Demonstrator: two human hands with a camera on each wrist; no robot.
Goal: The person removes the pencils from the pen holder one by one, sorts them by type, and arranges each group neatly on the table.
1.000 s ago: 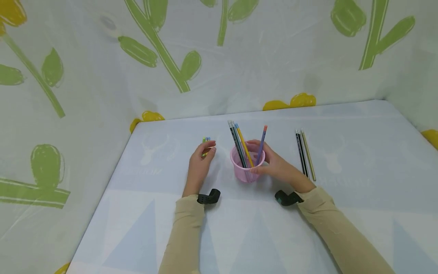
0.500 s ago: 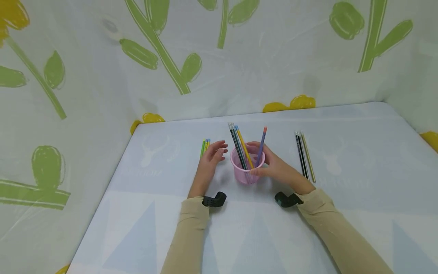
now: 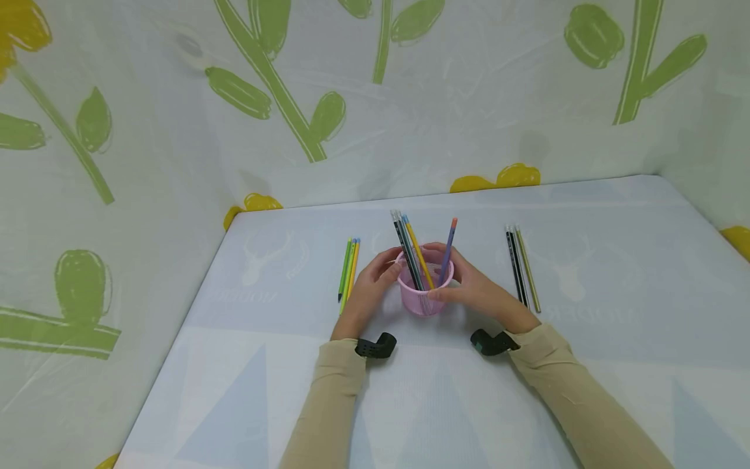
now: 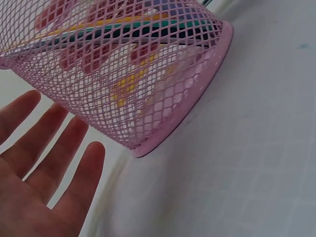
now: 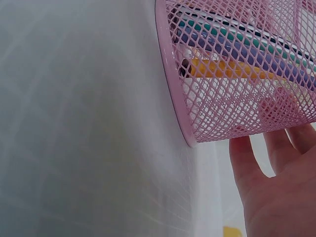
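A pink mesh pencil cup (image 3: pixel 423 305) stands on the table with several pencils (image 3: pixel 413 254) leaning in it, among them a yellow pencil (image 3: pixel 418 251) and a purple pencil (image 3: pixel 448 251) with an orange end. My right hand (image 3: pixel 477 285) holds the cup from the right, thumb at the front rim and fingers behind. At the cup's left side is my left hand (image 3: pixel 369 290). Its fingers (image 4: pixel 74 177) look extended in the left wrist view, with the tips right at the mesh wall. Through the mesh, the right wrist view shows an orange-yellow pencil (image 5: pixel 222 68) near the base.
Left of the left hand lie several green and yellow pencils (image 3: pixel 349 267). To the right, behind the right wrist, is another group of dark and gold pencils (image 3: pixel 521 267). A white-and-blue patterned cloth (image 3: pixel 445 404) covers the table, and a floral curtain (image 3: pixel 439 130) hangs behind.
My left hand has moved right, from the green and yellow pencils to the cup's left side, uncovering those pencils. The right hand keeps its hold on the cup.
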